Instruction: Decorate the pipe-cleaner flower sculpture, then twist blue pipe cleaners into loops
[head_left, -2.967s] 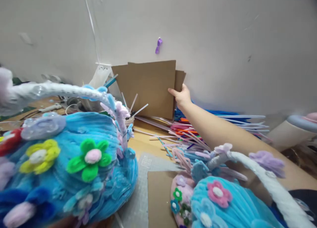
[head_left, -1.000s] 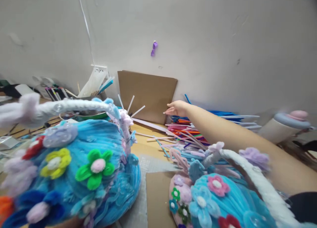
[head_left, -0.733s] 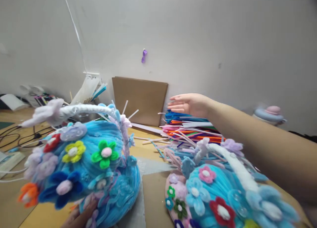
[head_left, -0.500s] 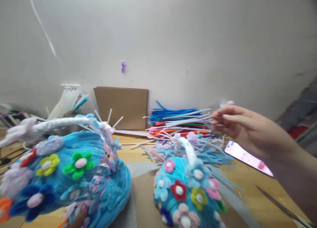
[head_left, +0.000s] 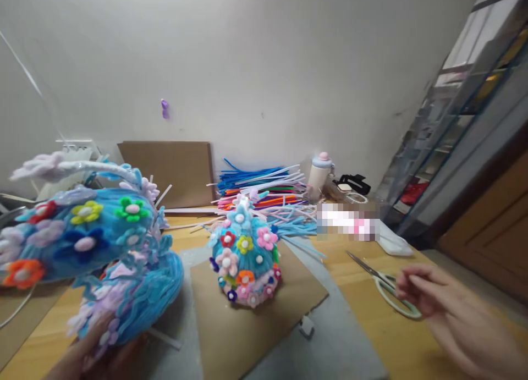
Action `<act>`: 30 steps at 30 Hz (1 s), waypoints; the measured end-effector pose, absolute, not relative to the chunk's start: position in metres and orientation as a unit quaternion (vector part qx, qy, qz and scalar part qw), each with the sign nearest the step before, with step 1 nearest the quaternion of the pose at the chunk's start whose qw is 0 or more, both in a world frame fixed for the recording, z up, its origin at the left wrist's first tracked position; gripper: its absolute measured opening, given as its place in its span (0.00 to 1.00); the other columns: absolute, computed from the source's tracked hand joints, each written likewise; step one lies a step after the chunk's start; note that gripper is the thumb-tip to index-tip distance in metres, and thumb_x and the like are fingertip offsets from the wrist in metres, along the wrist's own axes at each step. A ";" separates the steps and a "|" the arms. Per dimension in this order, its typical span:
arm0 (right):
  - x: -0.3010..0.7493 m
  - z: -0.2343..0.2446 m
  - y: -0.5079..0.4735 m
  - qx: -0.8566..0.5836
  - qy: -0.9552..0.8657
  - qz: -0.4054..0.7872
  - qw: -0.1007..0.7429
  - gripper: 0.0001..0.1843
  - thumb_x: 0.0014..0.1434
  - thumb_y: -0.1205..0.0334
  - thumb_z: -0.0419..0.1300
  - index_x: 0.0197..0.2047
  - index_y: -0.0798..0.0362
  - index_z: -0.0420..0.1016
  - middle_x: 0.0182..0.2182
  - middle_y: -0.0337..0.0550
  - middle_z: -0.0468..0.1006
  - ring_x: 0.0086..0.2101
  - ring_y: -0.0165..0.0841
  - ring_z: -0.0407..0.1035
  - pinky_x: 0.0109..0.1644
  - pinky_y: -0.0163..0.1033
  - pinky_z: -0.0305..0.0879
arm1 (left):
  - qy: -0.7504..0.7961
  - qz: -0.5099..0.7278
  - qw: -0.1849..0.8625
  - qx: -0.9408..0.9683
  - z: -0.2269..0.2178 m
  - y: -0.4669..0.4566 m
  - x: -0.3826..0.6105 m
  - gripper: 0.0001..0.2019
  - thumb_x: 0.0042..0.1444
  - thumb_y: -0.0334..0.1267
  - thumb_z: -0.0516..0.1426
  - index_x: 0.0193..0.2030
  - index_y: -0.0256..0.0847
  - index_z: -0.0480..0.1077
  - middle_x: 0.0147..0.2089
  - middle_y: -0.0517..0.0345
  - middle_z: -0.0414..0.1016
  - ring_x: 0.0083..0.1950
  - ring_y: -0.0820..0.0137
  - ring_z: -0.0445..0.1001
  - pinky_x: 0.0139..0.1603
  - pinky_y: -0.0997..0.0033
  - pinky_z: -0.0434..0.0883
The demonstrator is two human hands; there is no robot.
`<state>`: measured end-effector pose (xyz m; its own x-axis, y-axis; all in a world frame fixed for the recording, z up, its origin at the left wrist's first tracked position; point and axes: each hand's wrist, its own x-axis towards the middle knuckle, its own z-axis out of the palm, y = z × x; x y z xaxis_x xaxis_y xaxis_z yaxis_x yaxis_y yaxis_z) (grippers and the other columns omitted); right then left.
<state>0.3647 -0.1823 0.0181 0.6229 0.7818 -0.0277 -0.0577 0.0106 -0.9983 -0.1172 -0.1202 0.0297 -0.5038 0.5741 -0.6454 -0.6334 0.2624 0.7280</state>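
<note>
My left hand (head_left: 97,344) grips the underside of a large blue pipe-cleaner ornament (head_left: 165,292) at the lower left. Fuzzy flowers in many colours cover its upper part, and a white arched stem (head_left: 99,168) runs over the top. My right hand (head_left: 433,300) is at the right with its fingers curled in and nothing visible in them. Beside its fingertips, scissors (head_left: 385,286) with pale green handles lie on the table; whether they touch is unclear. A smaller blue pipe-cleaner ornament (head_left: 258,259), dotted with flowers, stands upright on a cardboard sheet (head_left: 256,336) in the middle.
Bundles of coloured pipe cleaners (head_left: 256,179) lie along the wall beside a leaning brown board (head_left: 169,171). A bottle (head_left: 319,174) stands behind at the right. Near the scissors lies a clear case (head_left: 394,241). A small white object (head_left: 306,326) sits by the cardboard's edge.
My view has turned right and taken in more of the table. My right hand has moved down from near the bottle to beside the scissors. My left hand still holds the large ornament.
</note>
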 end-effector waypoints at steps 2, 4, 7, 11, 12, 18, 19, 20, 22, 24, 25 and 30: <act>0.358 0.014 -0.191 -0.613 -0.321 0.353 0.630 0.09 0.43 0.50 0.63 0.27 0.43 0.75 0.27 0.47 0.73 0.28 0.42 0.69 0.31 0.45 0.70 | 0.612 0.619 0.489 0.061 0.032 -0.127 -0.109 0.18 0.56 0.26 0.52 0.43 0.52 0.75 0.43 0.61 0.79 0.28 0.66 0.79 0.24 0.73 0.77; 0.354 0.006 -0.201 -0.604 -0.354 0.379 0.605 0.11 0.44 0.49 0.63 0.30 0.45 0.76 0.27 0.46 0.74 0.29 0.42 0.69 0.32 0.46 0.71 | 0.608 0.621 0.485 0.093 0.032 -0.132 -0.103 0.17 0.56 0.26 0.51 0.43 0.50 0.75 0.40 0.60 0.80 0.25 0.68 0.78 0.23 0.72 0.77; 0.350 -0.008 -0.216 -0.594 -0.400 0.416 0.560 0.14 0.47 0.50 0.62 0.32 0.50 0.76 0.27 0.46 0.76 0.29 0.39 0.70 0.35 0.44 0.70 | 0.585 0.627 0.503 0.108 0.026 -0.132 -0.102 0.16 0.56 0.26 0.52 0.45 0.48 0.73 0.37 0.61 0.79 0.26 0.69 0.78 0.24 0.70 0.77; 0.342 -0.030 -0.231 -0.594 -0.415 0.442 0.529 0.15 0.49 0.49 0.61 0.33 0.53 0.75 0.26 0.45 0.76 0.28 0.35 0.70 0.34 0.40 0.69 | 0.564 0.627 0.527 0.103 0.012 -0.121 -0.107 0.16 0.57 0.26 0.52 0.50 0.46 0.69 0.34 0.62 0.78 0.28 0.70 0.77 0.26 0.68 0.77; 0.338 -0.036 -0.234 -0.597 -0.413 0.441 0.528 0.16 0.49 0.48 0.61 0.32 0.53 0.75 0.26 0.44 0.76 0.27 0.34 0.70 0.34 0.39 0.69 | 0.563 0.626 0.531 0.097 0.009 -0.117 -0.107 0.16 0.58 0.26 0.52 0.51 0.45 0.68 0.33 0.62 0.78 0.27 0.71 0.77 0.27 0.67 0.77; 0.314 -0.077 -0.242 -0.637 -0.424 0.354 0.538 0.17 0.46 0.46 0.61 0.32 0.52 0.75 0.24 0.43 0.75 0.27 0.37 0.71 0.31 0.39 0.70 | 0.541 0.635 0.542 0.099 0.002 -0.092 -0.100 0.18 0.57 0.27 0.54 0.53 0.44 0.66 0.37 0.58 0.77 0.29 0.70 0.77 0.32 0.64 0.77; 0.311 -0.082 -0.243 -0.644 -0.437 0.336 0.530 0.17 0.47 0.47 0.60 0.33 0.51 0.75 0.25 0.43 0.76 0.28 0.37 0.71 0.32 0.39 0.70 | 0.538 0.639 0.541 0.099 0.001 -0.088 -0.098 0.18 0.56 0.27 0.55 0.53 0.44 0.66 0.38 0.56 0.77 0.29 0.70 0.77 0.33 0.65 0.77; 0.310 -0.086 -0.243 -0.650 -0.454 0.323 0.517 0.16 0.48 0.47 0.60 0.34 0.50 0.75 0.27 0.43 0.77 0.29 0.38 0.72 0.34 0.39 0.70 | 0.536 0.642 0.539 0.099 0.000 -0.084 -0.097 0.18 0.56 0.26 0.55 0.53 0.44 0.66 0.40 0.55 0.77 0.29 0.71 0.77 0.33 0.66 0.77; 0.309 -0.093 -0.244 -0.657 -0.490 0.305 0.485 0.16 0.50 0.48 0.58 0.35 0.49 0.75 0.30 0.43 0.78 0.32 0.38 0.73 0.37 0.38 0.70 | 0.536 0.647 0.534 0.094 -0.003 -0.078 -0.095 0.19 0.55 0.25 0.55 0.53 0.43 0.66 0.41 0.53 0.77 0.28 0.72 0.76 0.32 0.66 0.76; 0.310 -0.097 -0.242 -0.664 -0.510 0.294 0.462 0.16 0.50 0.47 0.57 0.36 0.49 0.75 0.32 0.43 0.78 0.33 0.38 0.74 0.37 0.38 0.70 | 0.534 0.650 0.533 0.090 -0.007 -0.073 -0.093 0.19 0.55 0.25 0.55 0.54 0.42 0.65 0.42 0.54 0.77 0.27 0.72 0.76 0.32 0.66 0.76; 0.312 -0.098 -0.242 -0.668 -0.514 0.288 0.454 0.17 0.51 0.47 0.57 0.37 0.49 0.75 0.32 0.42 0.79 0.33 0.38 0.74 0.37 0.37 0.70 | 0.532 0.652 0.534 0.088 -0.009 -0.072 -0.092 0.18 0.56 0.26 0.54 0.54 0.41 0.65 0.42 0.55 0.77 0.27 0.72 0.76 0.32 0.67 0.75; 0.316 -0.104 -0.240 -0.698 -0.517 0.263 0.419 0.19 0.49 0.44 0.56 0.36 0.48 0.76 0.30 0.42 0.79 0.33 0.39 0.74 0.37 0.37 0.70 | 0.526 0.656 0.536 0.077 -0.012 -0.071 -0.085 0.17 0.56 0.26 0.54 0.52 0.39 0.65 0.41 0.55 0.77 0.27 0.73 0.76 0.33 0.67 0.74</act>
